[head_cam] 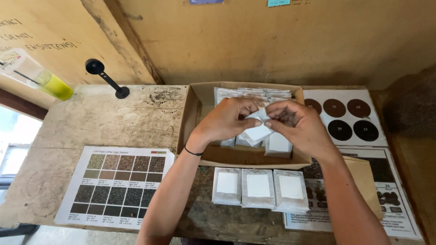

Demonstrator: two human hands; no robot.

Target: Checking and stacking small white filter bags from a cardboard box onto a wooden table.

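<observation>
Here, fingers of left hand [227, 120] and right hand [297, 124] pinch one white square paper sachet [258, 131] above the open brown cardboard box [190, 118].

An open brown cardboard box [193, 119] sits mid-worktop, holding a row of white flat sachets [252, 94] on edge along its back. Both hands grip 1 white sachet [257, 132] above the box. In front of the box, 3 white sachets [259, 188] lie flat side by side. To the left lies a white chart [113, 186] with 2 blocks of brown and dark square swatches. To the right lies a white sheet with 5 dark brown discs [347, 120], and below it another printed sheet [399, 208]. 2 small notes, 1 purple [205, 1] and 1 turquoise [278, 2], hang on the wall
</observation>
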